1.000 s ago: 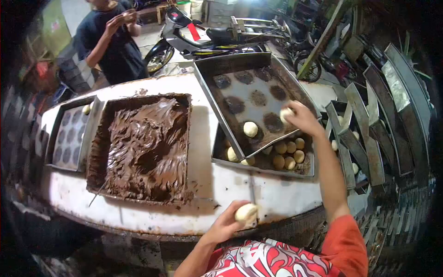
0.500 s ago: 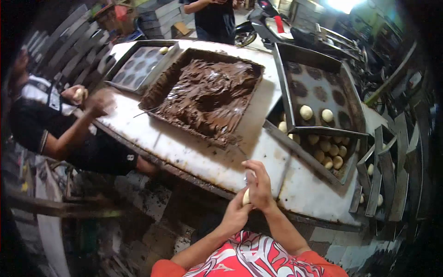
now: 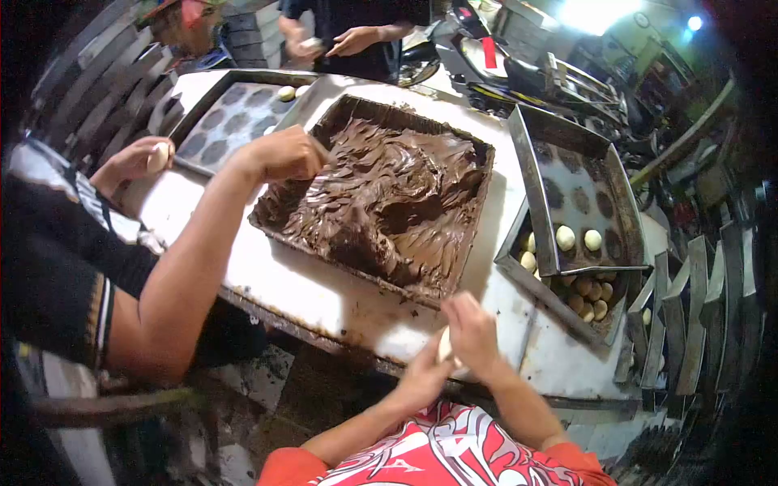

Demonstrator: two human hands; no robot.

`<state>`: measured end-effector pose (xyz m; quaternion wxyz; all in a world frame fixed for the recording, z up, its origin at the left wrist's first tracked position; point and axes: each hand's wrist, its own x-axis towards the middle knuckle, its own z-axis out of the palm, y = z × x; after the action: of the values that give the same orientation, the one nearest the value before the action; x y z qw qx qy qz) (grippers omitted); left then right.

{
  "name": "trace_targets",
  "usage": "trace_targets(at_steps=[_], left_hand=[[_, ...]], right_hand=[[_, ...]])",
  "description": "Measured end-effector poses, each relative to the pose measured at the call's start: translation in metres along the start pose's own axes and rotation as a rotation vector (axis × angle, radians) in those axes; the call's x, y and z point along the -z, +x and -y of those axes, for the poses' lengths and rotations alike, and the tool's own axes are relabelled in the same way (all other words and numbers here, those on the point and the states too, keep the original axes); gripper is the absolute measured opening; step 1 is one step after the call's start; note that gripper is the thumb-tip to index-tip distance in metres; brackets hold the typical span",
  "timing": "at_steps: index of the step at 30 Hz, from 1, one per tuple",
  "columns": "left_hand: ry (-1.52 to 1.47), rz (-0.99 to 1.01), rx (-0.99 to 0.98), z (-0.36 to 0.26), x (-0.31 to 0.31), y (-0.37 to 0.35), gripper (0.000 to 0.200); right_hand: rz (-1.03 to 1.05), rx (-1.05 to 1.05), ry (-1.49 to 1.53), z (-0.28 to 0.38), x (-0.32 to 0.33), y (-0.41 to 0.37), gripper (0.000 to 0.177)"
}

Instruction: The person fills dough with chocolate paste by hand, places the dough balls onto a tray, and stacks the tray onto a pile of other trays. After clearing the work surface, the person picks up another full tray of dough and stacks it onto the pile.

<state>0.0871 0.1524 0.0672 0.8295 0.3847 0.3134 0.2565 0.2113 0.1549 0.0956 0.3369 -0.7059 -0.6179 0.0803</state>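
Observation:
Near the front edge of the table, my left hand (image 3: 423, 379) is wrapped around a pale dough ball (image 3: 444, 347), which shows between my two hands. My right hand (image 3: 476, 334) is closed against the dough from the right, fingers bent over its top. Whatever those fingers grip is hidden and slightly blurred. Just beyond my hands stands a square metal tray (image 3: 381, 285) full of thick brown chocolate paste (image 3: 389, 194), with a hollow scooped in its near right part.
At left, a co-worker's arm (image 3: 203, 227) reaches over the paste. Another person (image 3: 356, 40) stands across the table. To the right, a baking tray (image 3: 571, 190) with two dough balls rests on a lower tray (image 3: 559, 312) of several more. A further tray (image 3: 235, 121) lies at far left.
My hands have shifted slightly right in view, still around the dough. The left co-worker's arm has swung over the paste tray. The far person's hands have come lower into view.

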Motion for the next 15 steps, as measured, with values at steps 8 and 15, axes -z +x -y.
trace_targets(at_steps=[8, 15], left_hand=[[-0.687, 0.251, 0.112, -0.053, 0.045, -0.002, 0.061], [-0.562, -0.205, -0.051, -0.071, 0.084, -0.017, 0.047]], right_hand=[[0.353, 0.026, -0.67, -0.054, -0.033, 0.134, 0.014], [0.506, 0.02, -0.395, -0.011, -0.013, 0.112, 0.017]])
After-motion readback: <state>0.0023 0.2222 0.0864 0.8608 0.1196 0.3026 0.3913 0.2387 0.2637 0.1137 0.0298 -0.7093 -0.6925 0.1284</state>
